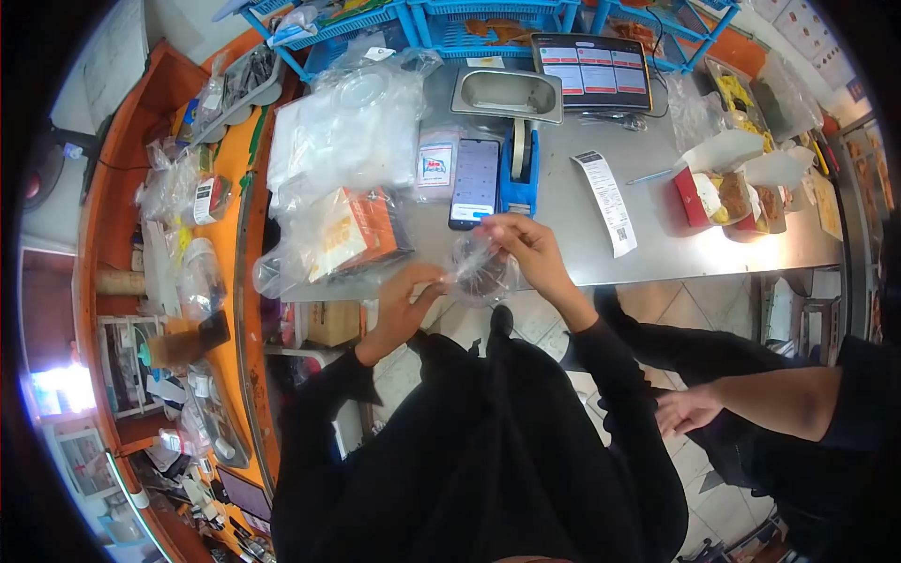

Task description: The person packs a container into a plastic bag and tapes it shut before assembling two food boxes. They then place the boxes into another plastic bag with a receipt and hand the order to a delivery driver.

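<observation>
I see both hands gripping a clear plastic bag (477, 267) holding something dark: left hand (405, 298) at seven o'clock, right hand (531, 248) at two. An empty steel pan (507, 94) sits at twelve.

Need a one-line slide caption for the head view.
Both hands, left hand and right hand, hold a clear plastic bag at the steel counter edge, near a phone and tape dispenser.

Tabletop (657, 235): brushed metal, matt grey, smooth. Tray (507, 94): polished steel, glossy. Bag (479, 267) held between left hand (404, 300) and right hand (530, 249): thin clear plastic, crinkled, shiny. Phone (474, 183): glossy glass face. Tape dispenser (519, 174): blue hard plastic. Receipt (608, 202): matt white paper. Baskets (488, 23): blue plastic mesh.
</observation>
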Action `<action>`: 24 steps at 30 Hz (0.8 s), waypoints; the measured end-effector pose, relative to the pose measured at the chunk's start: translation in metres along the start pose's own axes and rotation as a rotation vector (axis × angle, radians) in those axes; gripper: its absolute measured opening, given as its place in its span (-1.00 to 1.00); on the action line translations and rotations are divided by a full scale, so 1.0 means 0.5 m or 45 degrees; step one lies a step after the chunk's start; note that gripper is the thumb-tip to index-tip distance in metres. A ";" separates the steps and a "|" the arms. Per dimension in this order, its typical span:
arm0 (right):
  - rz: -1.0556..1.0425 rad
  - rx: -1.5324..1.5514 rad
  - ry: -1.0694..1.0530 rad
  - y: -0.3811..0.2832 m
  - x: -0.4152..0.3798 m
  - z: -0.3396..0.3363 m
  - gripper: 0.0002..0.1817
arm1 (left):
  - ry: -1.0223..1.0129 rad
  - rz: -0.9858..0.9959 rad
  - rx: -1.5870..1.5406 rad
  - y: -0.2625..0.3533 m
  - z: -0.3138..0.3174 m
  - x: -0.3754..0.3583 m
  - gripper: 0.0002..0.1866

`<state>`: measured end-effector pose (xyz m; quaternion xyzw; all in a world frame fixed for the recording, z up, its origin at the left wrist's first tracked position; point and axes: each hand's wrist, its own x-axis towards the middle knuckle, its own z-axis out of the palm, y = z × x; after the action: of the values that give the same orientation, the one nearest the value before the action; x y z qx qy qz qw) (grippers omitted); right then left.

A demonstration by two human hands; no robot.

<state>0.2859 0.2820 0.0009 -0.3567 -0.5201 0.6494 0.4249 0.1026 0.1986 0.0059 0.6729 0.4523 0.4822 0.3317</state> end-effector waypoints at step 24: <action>0.288 0.781 -0.289 -0.057 0.001 0.019 -0.34 | 0.201 -0.567 -1.247 -0.021 0.031 0.032 -0.85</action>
<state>0.2821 0.2815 0.0309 -0.1934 -0.3018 0.8539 0.3772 0.1163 0.2173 -0.0024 0.2892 0.3298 0.6036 0.6658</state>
